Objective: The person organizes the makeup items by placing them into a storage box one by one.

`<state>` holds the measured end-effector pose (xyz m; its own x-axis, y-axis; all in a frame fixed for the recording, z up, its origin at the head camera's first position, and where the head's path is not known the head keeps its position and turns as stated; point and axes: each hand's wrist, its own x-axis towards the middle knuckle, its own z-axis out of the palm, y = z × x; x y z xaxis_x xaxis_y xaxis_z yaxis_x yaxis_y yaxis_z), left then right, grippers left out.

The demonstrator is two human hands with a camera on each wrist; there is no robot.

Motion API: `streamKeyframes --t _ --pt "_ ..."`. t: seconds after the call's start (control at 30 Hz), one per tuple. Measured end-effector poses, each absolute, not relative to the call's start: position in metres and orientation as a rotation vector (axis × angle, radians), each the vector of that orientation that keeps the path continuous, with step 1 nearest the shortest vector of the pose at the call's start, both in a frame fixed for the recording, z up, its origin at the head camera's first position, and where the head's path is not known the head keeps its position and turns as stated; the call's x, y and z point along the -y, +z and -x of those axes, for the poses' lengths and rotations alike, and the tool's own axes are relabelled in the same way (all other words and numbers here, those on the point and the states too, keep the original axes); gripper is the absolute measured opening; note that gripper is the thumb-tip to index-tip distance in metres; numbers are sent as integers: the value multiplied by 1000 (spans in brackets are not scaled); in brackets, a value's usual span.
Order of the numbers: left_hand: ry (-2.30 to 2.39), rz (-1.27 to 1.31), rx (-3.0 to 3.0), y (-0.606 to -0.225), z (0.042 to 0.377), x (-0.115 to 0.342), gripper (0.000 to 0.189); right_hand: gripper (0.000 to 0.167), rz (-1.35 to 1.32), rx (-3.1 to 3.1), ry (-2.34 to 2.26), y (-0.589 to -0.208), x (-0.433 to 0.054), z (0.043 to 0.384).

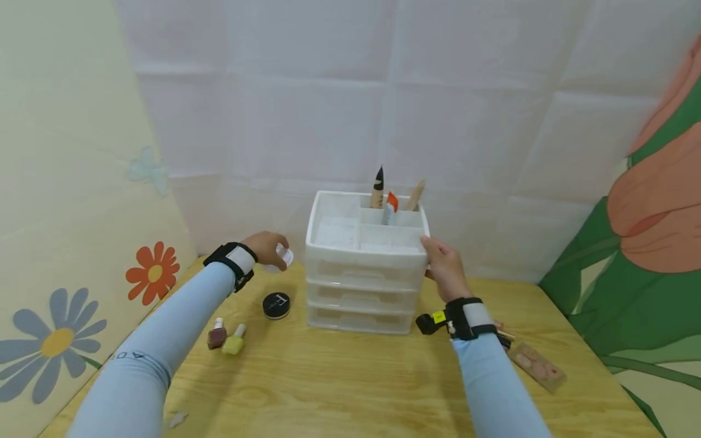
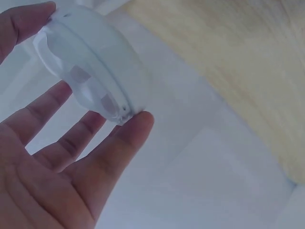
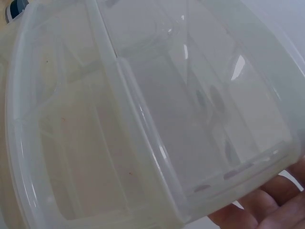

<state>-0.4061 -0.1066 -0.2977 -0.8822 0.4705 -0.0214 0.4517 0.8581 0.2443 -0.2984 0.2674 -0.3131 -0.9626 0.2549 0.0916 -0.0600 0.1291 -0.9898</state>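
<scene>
My left hand [image 1: 269,248] pinches a round white case [image 2: 102,57] by its edges, thumb on one side and fingertips on the other. It is held above the table, left of the white drawer organizer [image 1: 366,260]. My right hand [image 1: 445,267] grips the organizer's right side near the top front corner. In the right wrist view, curled fingers [image 3: 267,202] show along the side of its translucent drawers. Two brown-and-black pencil-shaped items, among them a dark-tipped one [image 1: 378,188], and an orange-capped tube [image 1: 390,208] stand in its top compartments.
A black round compact [image 1: 276,305] lies left of the organizer. Nearer the front left are a dark red nail polish bottle [image 1: 216,336] and a yellow-green one [image 1: 234,342]. A flat pinkish palette [image 1: 539,367] lies at right, beside items partly hidden by my right wrist.
</scene>
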Motion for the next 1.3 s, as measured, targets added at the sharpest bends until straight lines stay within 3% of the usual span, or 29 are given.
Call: streamKeyframes --t 0.83,1.3 --pt "63 -1080 -2846 -176 341 83 54 71 228 2159 1911 -311 -276 306" --pt "100 -1191 -2788 -128 348 24 58 70 210 2137 1940 -315 -276 308"
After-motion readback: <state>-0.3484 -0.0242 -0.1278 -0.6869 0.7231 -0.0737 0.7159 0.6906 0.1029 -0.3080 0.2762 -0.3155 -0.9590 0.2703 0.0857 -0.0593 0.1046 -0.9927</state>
